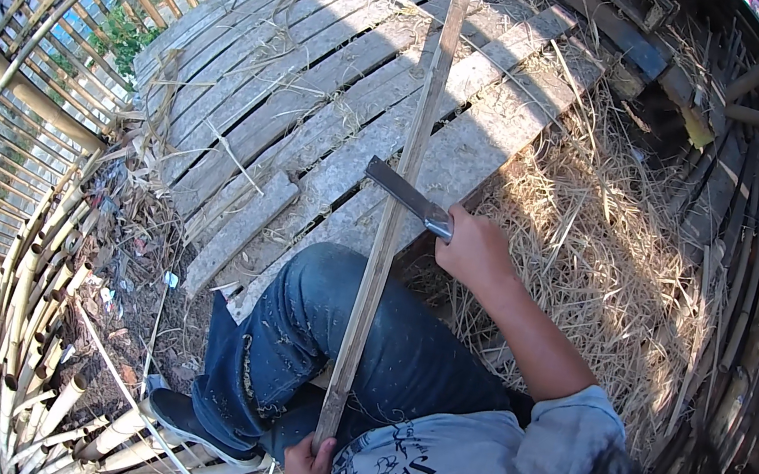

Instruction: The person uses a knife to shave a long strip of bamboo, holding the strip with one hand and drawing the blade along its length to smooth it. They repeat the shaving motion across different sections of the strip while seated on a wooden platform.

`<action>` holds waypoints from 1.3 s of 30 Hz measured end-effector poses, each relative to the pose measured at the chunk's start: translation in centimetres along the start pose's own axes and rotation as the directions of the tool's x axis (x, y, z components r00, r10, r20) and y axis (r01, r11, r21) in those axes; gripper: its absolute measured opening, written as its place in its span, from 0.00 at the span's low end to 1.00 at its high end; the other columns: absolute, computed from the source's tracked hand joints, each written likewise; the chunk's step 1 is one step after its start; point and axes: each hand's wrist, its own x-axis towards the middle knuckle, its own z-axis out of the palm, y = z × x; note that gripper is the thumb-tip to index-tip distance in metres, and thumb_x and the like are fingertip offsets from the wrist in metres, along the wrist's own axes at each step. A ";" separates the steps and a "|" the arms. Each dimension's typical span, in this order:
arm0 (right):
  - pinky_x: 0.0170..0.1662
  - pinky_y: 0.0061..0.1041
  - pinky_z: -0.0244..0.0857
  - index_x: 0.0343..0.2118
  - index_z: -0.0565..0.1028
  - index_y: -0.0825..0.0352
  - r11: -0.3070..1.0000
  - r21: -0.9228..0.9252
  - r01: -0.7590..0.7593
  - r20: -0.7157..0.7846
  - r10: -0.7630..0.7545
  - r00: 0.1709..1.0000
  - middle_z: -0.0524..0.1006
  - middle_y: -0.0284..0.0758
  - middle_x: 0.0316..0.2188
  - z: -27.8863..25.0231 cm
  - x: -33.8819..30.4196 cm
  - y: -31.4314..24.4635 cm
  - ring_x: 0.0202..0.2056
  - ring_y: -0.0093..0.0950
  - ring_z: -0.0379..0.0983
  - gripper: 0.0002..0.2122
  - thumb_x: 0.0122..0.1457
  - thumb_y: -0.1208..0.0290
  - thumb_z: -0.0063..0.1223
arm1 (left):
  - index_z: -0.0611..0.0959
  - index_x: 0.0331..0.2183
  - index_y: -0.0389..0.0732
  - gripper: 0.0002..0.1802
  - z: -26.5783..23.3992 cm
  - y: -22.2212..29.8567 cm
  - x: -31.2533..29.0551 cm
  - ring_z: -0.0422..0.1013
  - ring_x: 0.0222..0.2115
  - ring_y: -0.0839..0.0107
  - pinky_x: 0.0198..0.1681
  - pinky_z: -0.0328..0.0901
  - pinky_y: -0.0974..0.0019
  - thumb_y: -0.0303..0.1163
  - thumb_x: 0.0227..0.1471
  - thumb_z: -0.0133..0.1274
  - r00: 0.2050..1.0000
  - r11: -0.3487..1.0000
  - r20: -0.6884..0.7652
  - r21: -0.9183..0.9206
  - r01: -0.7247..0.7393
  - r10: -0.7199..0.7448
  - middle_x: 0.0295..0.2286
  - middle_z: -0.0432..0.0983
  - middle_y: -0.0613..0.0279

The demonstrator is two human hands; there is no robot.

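Observation:
A long narrow slat (367, 306), of wood or split bamboo, runs from my lap up past the far edge of the view. My left hand (307, 463) is closed round its near end, beside my hip. In my closed right hand (479, 250) is a broad-bladed knife (398, 187) with a squared tip. Its blade lies crosswise over the slat, beyond my bent knee, pointing left; whether it cuts in or only touches, I cannot tell. My fingers cover most of the knife's handle.
A weathered plank platform (320, 115) stretches ahead, with a loose short board (244, 228) on it. Dry straw and shavings (603, 236) heap up at right. Cut bamboo poles (43, 330) crowd the lower left, beneath a bamboo fence (29, 94). More poles (754, 303) line the right side.

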 end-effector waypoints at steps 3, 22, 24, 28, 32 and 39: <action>0.34 0.42 0.71 0.33 0.75 0.67 0.993 -0.038 0.116 0.167 -0.108 0.980 0.78 0.46 0.22 -0.7 -2.5 -2.1 0.27 0.45 0.77 0.13 0.43 0.70 0.54 | 0.77 0.22 0.31 0.16 -0.5 -0.4 -0.2 0.64 0.10 0.73 0.16 0.58 0.65 0.35 0.54 0.56 0.999 0.999 -0.006 0.008 -0.031 0.032 0.09 0.66 0.55; 0.33 0.40 0.71 0.29 0.76 0.66 0.978 -0.162 0.129 0.040 -0.124 0.991 0.78 0.44 0.22 -2.0 5.3 2.2 0.28 0.43 0.78 0.11 0.41 0.68 0.57 | 0.78 0.24 0.32 0.15 -0.8 0.5 -0.5 0.66 0.12 0.75 0.17 0.60 0.67 0.34 0.54 0.56 0.993 0.996 0.074 0.015 0.090 -0.091 0.11 0.70 0.56; 0.33 0.40 0.72 0.30 0.76 0.66 0.983 -0.149 0.106 0.056 -0.098 0.994 0.78 0.44 0.22 -1.4 4.9 2.0 0.29 0.42 0.78 0.11 0.41 0.68 0.57 | 0.79 0.24 0.32 0.15 -0.7 0.6 -0.3 0.68 0.13 0.75 0.18 0.61 0.67 0.35 0.54 0.57 0.993 0.997 0.093 0.042 0.064 -0.067 0.12 0.71 0.56; 0.34 0.39 0.71 0.29 0.76 0.66 0.936 -0.145 0.322 0.349 -0.256 0.901 0.78 0.45 0.23 -2.0 1.9 -1.7 0.29 0.43 0.77 0.10 0.41 0.70 0.55 | 0.80 0.39 0.35 0.17 0.9 -1.6 -1.5 0.67 0.19 0.76 0.24 0.64 0.66 0.41 0.58 0.51 0.970 0.974 0.095 -0.023 0.225 -0.222 0.18 0.73 0.60; 0.35 0.39 0.71 0.26 0.77 0.66 0.984 -0.123 0.130 0.113 -0.116 0.987 0.78 0.45 0.23 -3.1 6.2 2.0 0.29 0.43 0.77 0.08 0.41 0.70 0.54 | 0.79 0.34 0.32 0.16 0.0 -2.6 -1.0 0.68 0.18 0.73 0.22 0.63 0.65 0.39 0.57 0.54 0.996 0.998 0.060 -0.003 0.070 -0.070 0.17 0.74 0.59; 0.34 0.40 0.71 0.28 0.77 0.66 0.968 -0.088 0.235 0.223 -0.211 0.952 0.77 0.44 0.21 -1.6 3.4 -0.4 0.26 0.44 0.77 0.10 0.42 0.69 0.53 | 0.80 0.43 0.35 0.20 2.1 -5.8 -1.5 0.78 0.28 0.53 0.30 0.69 0.57 0.42 0.56 0.54 0.996 0.989 0.015 0.119 0.082 -0.085 0.26 0.78 0.41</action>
